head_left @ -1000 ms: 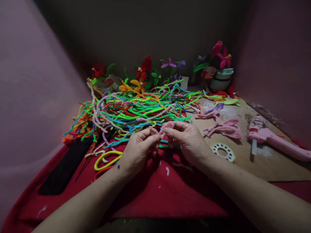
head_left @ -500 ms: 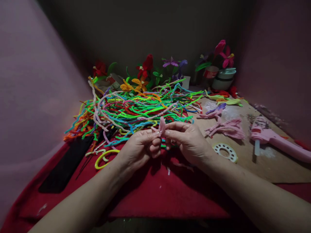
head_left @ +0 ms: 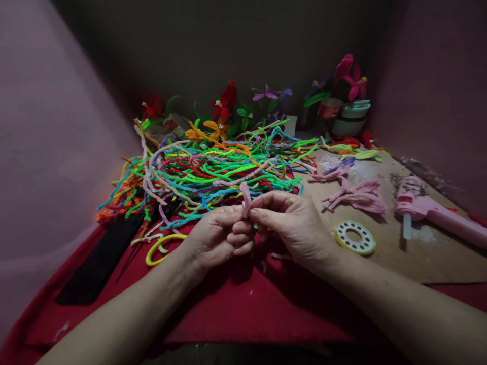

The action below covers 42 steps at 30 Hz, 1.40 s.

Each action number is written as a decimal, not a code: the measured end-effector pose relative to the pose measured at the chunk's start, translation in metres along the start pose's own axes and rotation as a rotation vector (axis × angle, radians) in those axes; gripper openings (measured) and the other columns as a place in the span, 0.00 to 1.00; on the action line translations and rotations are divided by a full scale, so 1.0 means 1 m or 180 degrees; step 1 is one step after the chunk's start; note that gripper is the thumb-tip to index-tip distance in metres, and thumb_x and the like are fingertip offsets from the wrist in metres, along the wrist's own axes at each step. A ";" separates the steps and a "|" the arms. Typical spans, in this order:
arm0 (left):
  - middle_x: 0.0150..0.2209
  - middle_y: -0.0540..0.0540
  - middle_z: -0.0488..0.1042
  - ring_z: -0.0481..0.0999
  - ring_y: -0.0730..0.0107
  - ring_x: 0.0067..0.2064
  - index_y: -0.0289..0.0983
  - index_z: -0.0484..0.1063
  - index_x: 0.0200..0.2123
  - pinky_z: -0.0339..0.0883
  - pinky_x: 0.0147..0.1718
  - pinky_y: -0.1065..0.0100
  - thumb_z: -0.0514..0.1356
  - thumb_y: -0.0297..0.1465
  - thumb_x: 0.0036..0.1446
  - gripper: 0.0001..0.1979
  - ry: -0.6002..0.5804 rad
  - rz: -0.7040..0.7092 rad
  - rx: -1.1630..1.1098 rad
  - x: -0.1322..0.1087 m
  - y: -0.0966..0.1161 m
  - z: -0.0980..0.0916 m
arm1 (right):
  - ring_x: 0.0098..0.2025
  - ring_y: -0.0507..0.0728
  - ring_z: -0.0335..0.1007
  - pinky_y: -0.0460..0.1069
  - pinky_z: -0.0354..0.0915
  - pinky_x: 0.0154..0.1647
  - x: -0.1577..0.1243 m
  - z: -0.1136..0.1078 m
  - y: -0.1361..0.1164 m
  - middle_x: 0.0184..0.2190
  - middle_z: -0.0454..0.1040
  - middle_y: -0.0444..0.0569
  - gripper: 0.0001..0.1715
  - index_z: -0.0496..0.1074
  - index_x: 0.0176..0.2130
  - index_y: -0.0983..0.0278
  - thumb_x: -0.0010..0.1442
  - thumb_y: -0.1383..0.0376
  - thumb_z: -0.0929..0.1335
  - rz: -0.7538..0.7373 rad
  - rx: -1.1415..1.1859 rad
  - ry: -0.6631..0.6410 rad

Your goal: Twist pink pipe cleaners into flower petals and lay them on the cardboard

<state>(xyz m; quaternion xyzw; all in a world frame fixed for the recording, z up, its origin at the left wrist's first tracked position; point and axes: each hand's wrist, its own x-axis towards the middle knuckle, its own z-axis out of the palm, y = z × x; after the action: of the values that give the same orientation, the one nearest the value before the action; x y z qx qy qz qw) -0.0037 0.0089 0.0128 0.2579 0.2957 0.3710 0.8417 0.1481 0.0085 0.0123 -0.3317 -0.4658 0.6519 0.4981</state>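
Observation:
Between both hands is a short pink pipe cleaner piece (head_left: 245, 194), its fuzzy end pointing up. My left hand (head_left: 220, 230) pinches it near its lower part with thumb and forefinger, the other fingers curled below. From the other side my right hand (head_left: 292, 223) grips the same piece between thumb and fingertips. The part inside the fingers is hidden. Just beyond the hands spreads a big heap of coloured pipe cleaners (head_left: 213, 167). Pink pipe cleaner petals (head_left: 359, 196) lie on the board to the right.
A pink glue gun (head_left: 426, 205) and a white disc with holes (head_left: 354, 236) rest on a brown board (head_left: 403, 263). At left lie a black flat object (head_left: 97, 261) and a yellow ring (head_left: 154, 252) on red cloth (head_left: 258, 314). Pipe cleaner flowers (head_left: 224, 104) stand behind.
The pink piece has turned between my fingers: its folded, wider shape now shows as one narrow upright strip, slightly further left. Both hands keep their hold. The view has shifted slightly.

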 end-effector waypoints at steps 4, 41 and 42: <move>0.15 0.57 0.50 0.48 0.86 0.14 0.30 0.70 0.26 0.57 0.14 0.78 0.53 0.21 0.52 0.06 -0.0136 0.0001 -0.0010 0.000 -0.001 -0.004 | 0.25 0.49 0.67 0.44 0.64 0.26 -0.003 0.002 -0.004 0.25 0.73 0.45 0.06 0.73 0.28 0.67 0.47 0.66 0.71 -0.0078 -0.0160 -0.0031; 0.10 0.55 0.53 0.53 0.85 0.12 0.33 0.58 0.11 0.54 0.15 0.78 0.57 0.22 0.39 0.11 0.0063 -0.0052 0.0582 -0.006 -0.006 0.005 | 0.29 0.50 0.71 0.44 0.66 0.32 -0.013 0.003 -0.002 0.26 0.75 0.45 0.06 0.72 0.29 0.65 0.51 0.74 0.67 -0.1969 -0.2149 0.0029; 0.10 0.55 0.54 0.54 0.85 0.13 0.33 0.59 0.12 0.55 0.16 0.79 0.57 0.21 0.40 0.11 0.0044 -0.0029 0.0568 -0.006 -0.006 0.004 | 0.29 0.50 0.71 0.44 0.65 0.32 -0.013 0.002 -0.002 0.26 0.75 0.45 0.06 0.71 0.29 0.64 0.52 0.74 0.66 -0.2051 -0.2198 0.0012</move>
<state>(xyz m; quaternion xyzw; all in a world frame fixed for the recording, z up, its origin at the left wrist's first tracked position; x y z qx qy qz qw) -0.0009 -0.0001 0.0133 0.3279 0.3346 0.3412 0.8149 0.1507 -0.0043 0.0145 -0.3177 -0.7336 0.2705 0.5364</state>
